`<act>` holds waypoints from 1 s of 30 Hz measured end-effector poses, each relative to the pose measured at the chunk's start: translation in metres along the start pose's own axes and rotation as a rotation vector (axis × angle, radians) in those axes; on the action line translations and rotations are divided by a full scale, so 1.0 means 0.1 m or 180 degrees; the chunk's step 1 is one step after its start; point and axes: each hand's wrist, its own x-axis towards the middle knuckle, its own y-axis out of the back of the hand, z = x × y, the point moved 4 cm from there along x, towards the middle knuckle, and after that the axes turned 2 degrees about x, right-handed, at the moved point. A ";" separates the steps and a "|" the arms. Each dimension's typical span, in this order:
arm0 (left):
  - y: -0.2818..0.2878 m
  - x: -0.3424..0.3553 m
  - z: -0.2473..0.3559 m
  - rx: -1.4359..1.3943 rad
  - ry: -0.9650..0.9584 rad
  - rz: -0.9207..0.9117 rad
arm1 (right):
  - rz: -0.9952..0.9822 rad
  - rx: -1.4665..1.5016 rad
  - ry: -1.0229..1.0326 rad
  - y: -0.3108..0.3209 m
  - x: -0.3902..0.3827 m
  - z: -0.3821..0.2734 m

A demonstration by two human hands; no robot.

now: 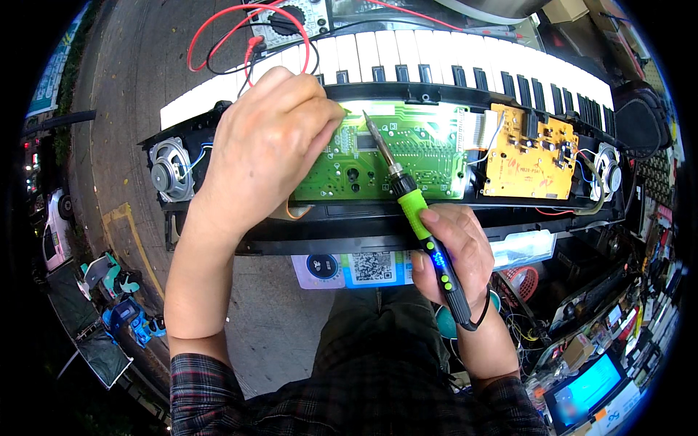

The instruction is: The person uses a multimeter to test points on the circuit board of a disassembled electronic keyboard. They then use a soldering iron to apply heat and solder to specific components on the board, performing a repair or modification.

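Note:
An opened electronic keyboard [436, 65] lies across in front of me, its green circuit board [422, 171] exposed. My right hand [458, 243] is wrapped round a green and black soldering iron [411, 200] with a small lit display. The iron slants up and left, its metal tip over the upper part of the green board; whether it touches is unclear. Above the board's left part, my left hand [269, 142] is closed, thumb and forefinger pinched near the upper edge. What they hold, if anything, cannot be made out.
An orange circuit board [531, 156] sits right of the green one, joined by a ribbon cable [476, 131]. Speakers [171, 171] are at both ends. A multimeter [294, 22] with red and black leads stands behind the keys. Clutter and a lit screen [587, 389] are at right.

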 end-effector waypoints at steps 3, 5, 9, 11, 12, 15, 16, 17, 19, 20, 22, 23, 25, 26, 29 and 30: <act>-0.01 0.01 -0.01 0.0070 -0.0024 -0.0068 | -0.0017 0.0010 -0.0024 0.00 -0.01 0.01; 0.00 0.00 -0.02 0.0092 -0.0012 -0.0087 | -0.0031 0.0026 -0.0039 0.00 -0.02 0.01; -0.01 -0.01 -0.01 -0.0048 0.0060 0.0023 | -0.0034 0.0026 -0.0022 0.00 -0.02 0.02; -0.03 -0.03 0.00 -0.0155 0.0187 0.0111 | -0.0026 0.0027 -0.0005 0.00 -0.03 0.03; -0.04 -0.04 0.00 -0.0210 0.0252 0.0155 | -0.0022 0.0024 -0.0006 -0.01 -0.02 0.02; -0.06 -0.06 0.02 -0.0185 0.0410 0.0188 | -0.0024 0.0023 -0.0001 -0.01 -0.01 0.01; -0.06 -0.06 0.03 -0.0223 0.0476 0.0201 | -0.0027 0.0023 0.0002 -0.01 -0.01 0.02; -0.07 -0.06 0.04 -0.0262 0.0542 0.0214 | -0.0030 0.0018 -0.0001 -0.01 -0.01 0.02; -0.07 -0.07 0.06 -0.0288 0.0626 0.0247 | -0.0037 0.0017 -0.0003 -0.01 -0.01 0.01; -0.08 -0.08 0.06 -0.0282 0.0642 0.0268 | -0.0037 0.0015 0.0002 -0.01 -0.01 0.01; -0.07 -0.08 0.07 -0.0273 0.0674 0.0279 | -0.0039 0.0010 0.0013 -0.01 0.00 0.00; -0.07 -0.08 0.07 -0.0271 0.0690 0.0269 | -0.0047 0.0009 0.0015 -0.01 0.00 0.00; -0.06 -0.09 0.07 -0.0293 0.0716 0.0266 | -0.0059 0.0002 0.0012 -0.01 0.00 0.01; -0.05 -0.10 0.06 -0.0313 0.0727 0.0275 | -0.0048 0.0012 0.0015 -0.01 -0.01 0.01; -0.01 -0.15 0.01 -0.0397 0.0822 0.0390 | -0.0003 0.0016 0.0013 0.01 -0.02 0.01; 0.00 -0.17 -0.02 -0.0420 0.0886 0.0446 | -0.0007 0.0021 0.0014 0.00 -0.01 0.01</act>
